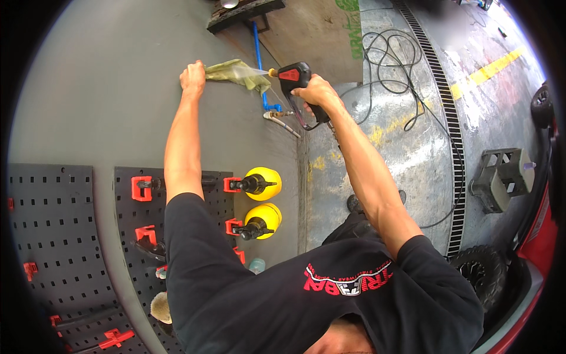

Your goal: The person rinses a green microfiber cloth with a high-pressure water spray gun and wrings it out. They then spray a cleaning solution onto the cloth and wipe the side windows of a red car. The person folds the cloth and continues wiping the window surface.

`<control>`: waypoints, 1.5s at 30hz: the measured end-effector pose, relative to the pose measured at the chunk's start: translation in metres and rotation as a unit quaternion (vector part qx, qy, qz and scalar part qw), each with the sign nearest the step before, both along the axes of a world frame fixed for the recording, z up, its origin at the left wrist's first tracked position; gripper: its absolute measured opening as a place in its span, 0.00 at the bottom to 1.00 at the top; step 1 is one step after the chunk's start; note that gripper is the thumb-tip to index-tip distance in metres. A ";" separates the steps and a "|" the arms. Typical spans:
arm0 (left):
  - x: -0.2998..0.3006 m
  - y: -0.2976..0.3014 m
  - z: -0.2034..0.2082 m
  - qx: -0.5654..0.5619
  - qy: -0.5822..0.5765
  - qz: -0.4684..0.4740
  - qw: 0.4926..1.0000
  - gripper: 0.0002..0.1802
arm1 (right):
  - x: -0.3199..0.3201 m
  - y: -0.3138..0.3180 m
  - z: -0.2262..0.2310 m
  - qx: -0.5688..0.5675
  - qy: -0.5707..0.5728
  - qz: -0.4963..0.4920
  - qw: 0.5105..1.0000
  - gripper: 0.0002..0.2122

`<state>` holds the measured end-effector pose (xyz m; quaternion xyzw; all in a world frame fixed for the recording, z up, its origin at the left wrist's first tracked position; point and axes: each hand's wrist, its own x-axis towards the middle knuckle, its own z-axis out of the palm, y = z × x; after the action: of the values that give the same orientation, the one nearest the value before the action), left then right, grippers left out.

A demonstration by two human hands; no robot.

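Out in front, near the grey wall, my left hand [193, 78] is closed on one end of an olive-green cloth [227, 71], which hangs out to the right. My right hand [319, 94] grips the handle of a black and red spray gun [295, 76] with a brass-coloured tip. The gun's tip points left at the cloth, and a pale spray of water fans from it onto the fabric. Just below the spray stand a blue pipe [259, 53] and a small tap [283, 113] on the wall.
Black perforated panels [56, 218] carry red holders and two yellow spray bottles [263, 184]. A dark hose [392, 76] lies looped on the wet floor beside a drain grate [451, 130]. A grey plastic step stool [498, 180] and a red vehicle [533, 236] are at the right.
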<state>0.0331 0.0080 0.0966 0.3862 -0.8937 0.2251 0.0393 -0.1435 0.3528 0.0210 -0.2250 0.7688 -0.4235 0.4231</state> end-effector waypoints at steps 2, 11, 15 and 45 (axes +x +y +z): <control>0.001 -0.002 -0.002 -0.005 0.004 0.003 1.000 0.12 | -0.006 -0.003 -0.007 0.033 -0.012 -0.008 0.999 0.17; 0.006 -0.003 -0.018 -0.014 -0.051 -0.039 0.998 0.11 | -0.009 0.007 0.013 0.013 0.049 -0.003 0.999 0.24; 0.005 -0.007 -0.024 -0.025 -0.083 -0.059 0.994 0.10 | 0.006 0.015 0.046 -0.021 0.075 0.051 0.996 0.24; -0.005 -0.008 -0.022 -0.027 -0.055 -0.021 0.998 0.11 | 0.017 0.029 0.039 -0.027 0.113 0.032 0.993 0.25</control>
<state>0.0282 0.0001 0.0744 0.3527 -0.8961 0.2695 0.0051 -0.1260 0.3817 0.0599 -0.3071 0.7924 -0.4022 0.3406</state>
